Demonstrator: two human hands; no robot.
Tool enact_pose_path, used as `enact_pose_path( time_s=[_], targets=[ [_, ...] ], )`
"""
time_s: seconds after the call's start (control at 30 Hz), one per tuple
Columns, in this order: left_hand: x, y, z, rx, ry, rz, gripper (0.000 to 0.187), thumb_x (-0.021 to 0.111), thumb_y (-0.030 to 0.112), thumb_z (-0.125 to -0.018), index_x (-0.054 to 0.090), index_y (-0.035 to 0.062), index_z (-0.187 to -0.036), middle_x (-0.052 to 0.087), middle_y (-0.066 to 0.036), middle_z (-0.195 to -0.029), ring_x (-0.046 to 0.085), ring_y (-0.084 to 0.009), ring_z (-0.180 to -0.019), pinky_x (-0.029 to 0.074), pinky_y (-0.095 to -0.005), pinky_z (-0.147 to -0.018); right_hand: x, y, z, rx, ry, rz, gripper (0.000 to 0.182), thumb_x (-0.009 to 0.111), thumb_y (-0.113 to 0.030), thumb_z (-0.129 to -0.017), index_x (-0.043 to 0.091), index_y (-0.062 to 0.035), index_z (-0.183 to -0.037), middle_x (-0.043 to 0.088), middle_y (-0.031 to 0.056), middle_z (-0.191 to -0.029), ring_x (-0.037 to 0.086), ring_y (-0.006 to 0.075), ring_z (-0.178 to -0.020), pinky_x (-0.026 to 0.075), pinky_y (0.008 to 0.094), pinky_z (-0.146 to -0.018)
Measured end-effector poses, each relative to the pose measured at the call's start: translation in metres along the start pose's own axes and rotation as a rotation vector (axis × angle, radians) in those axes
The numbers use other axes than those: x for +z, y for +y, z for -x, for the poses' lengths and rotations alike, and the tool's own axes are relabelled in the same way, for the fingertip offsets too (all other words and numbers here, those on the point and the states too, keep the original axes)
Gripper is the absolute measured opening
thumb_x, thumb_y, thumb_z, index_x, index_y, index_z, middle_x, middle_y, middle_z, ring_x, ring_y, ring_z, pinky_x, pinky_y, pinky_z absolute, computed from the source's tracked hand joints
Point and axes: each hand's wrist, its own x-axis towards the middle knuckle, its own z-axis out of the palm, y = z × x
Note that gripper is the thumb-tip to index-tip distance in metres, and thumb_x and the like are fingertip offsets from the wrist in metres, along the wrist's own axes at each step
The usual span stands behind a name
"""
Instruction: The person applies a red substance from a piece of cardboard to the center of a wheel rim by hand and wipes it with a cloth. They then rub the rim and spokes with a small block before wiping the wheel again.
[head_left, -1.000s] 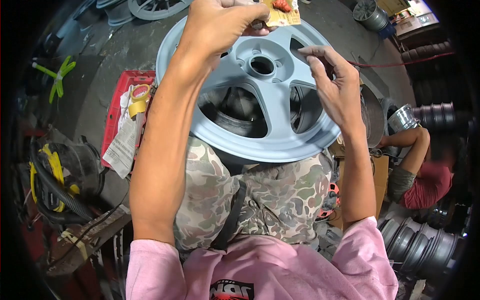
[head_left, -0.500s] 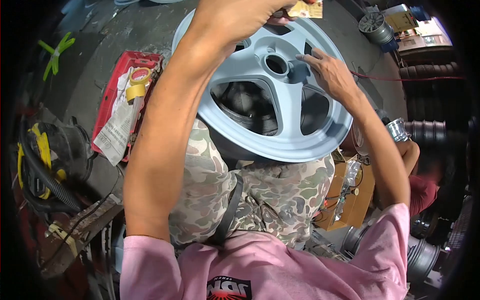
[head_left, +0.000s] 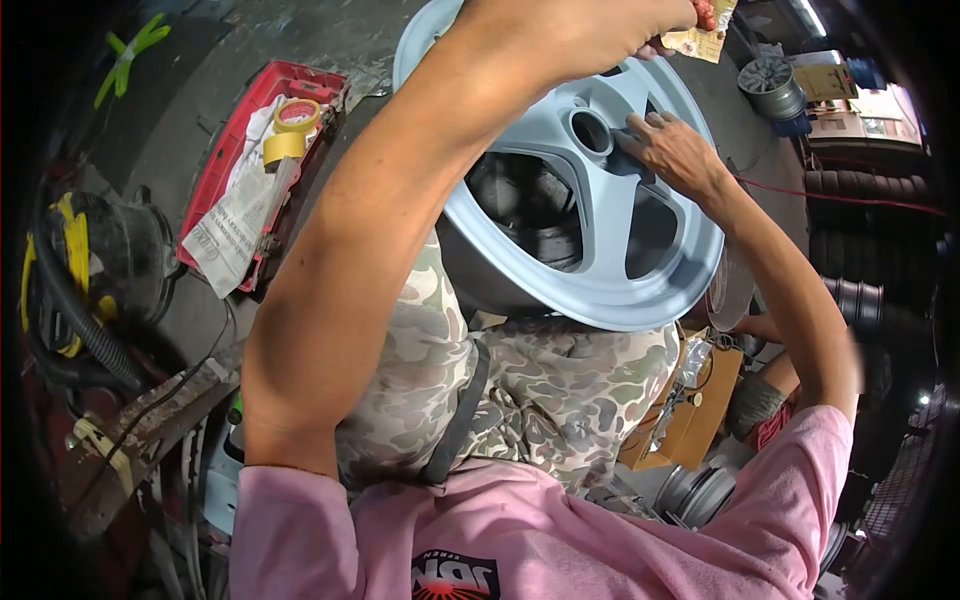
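A light blue-grey car wheel rim (head_left: 600,225) rests tilted against my knees, its spoked face toward me. My left hand (head_left: 655,28) reaches across its far edge at the top of the view, partly cut off. Pinched in those fingers is a folded piece of printed yellowish sandpaper (head_left: 700,42) with a reddish patch. My right hand (head_left: 675,152) lies on a spoke beside the round centre hole (head_left: 591,131), holding nothing. Its fingers are apart and lightly bent, their tips touching the rim.
At left, a red tray (head_left: 205,195) holds tape rolls (head_left: 285,150) and newspaper (head_left: 232,240). A ridged black hose (head_left: 85,335) lies farther left. Right of my knees stand a cardboard box (head_left: 705,420) and another person's leg (head_left: 780,375). A red hose (head_left: 840,195) crosses behind.
My left hand has moved right along the rim's far side with the sandpaper. My right hand has shifted slightly beside the centre hole. The whole view has turned a little.
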Motion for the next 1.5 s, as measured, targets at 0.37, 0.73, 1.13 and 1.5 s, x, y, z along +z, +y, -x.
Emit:
enact_pose_path(
  time_s=[0.37, 0.73, 1.13, 1.5],
  targets=[
    [0.007, 0.01, 0.012, 0.126, 0.063, -0.107, 0.018, 0.073, 0.009, -0.088, 0.074, -0.0068, -0.079, 0.072, -0.009, -0.071, 0.064, -0.0088, -0.063, 0.048, -0.026, -0.055, 0.0, -0.005, -0.009, 0.005, -0.111, 0.131, 0.025, 0.059, -0.014, -0.094, 0.067, -0.0084, -0.118, 0.059, 0.0099, -0.11, 0.065, 0.0236, -0.1, 0.052, 0.0357, -0.09],
    [-0.009, 0.011, 0.008, 0.004, -0.036, -0.041, 0.017, 0.071, 0.008, -0.087, 0.075, -0.0078, -0.081, 0.072, -0.01, -0.071, 0.064, -0.0107, -0.061, 0.049, -0.027, -0.053, -0.003, -0.006, -0.001, -0.015, -0.095, 0.135, 0.018, 0.058, -0.017, -0.096, 0.07, -0.0077, -0.106, 0.059, 0.0097, -0.106, 0.064, 0.0228, -0.1, 0.051, 0.0358, -0.09],
    [0.003, 0.003, 0.002, 0.079, 0.009, -0.071, 0.016, 0.071, 0.006, -0.086, 0.074, -0.0089, -0.082, 0.072, -0.012, -0.072, 0.067, -0.0116, -0.064, 0.052, -0.0267, -0.057, -0.004, -0.009, -0.018, -0.013, -0.171, 0.151, 0.021, 0.057, -0.016, -0.096, 0.067, -0.0113, -0.113, 0.057, 0.009, -0.109, 0.065, 0.0212, -0.097, 0.049, 0.0359, -0.088],
    [0.0, 0.014, 0.004, -0.058, 0.001, -0.1, 0.015, 0.073, 0.006, -0.086, 0.075, -0.0084, -0.082, 0.072, -0.012, -0.071, 0.067, -0.0131, -0.063, 0.052, -0.0281, -0.057, -0.011, -0.022, -0.014, 0.058, -0.229, 0.215, 0.014, 0.057, -0.017, -0.096, 0.067, -0.0121, -0.104, 0.057, 0.0101, -0.105, 0.065, 0.0211, -0.092, 0.048, 0.0358, -0.084]
  ],
)
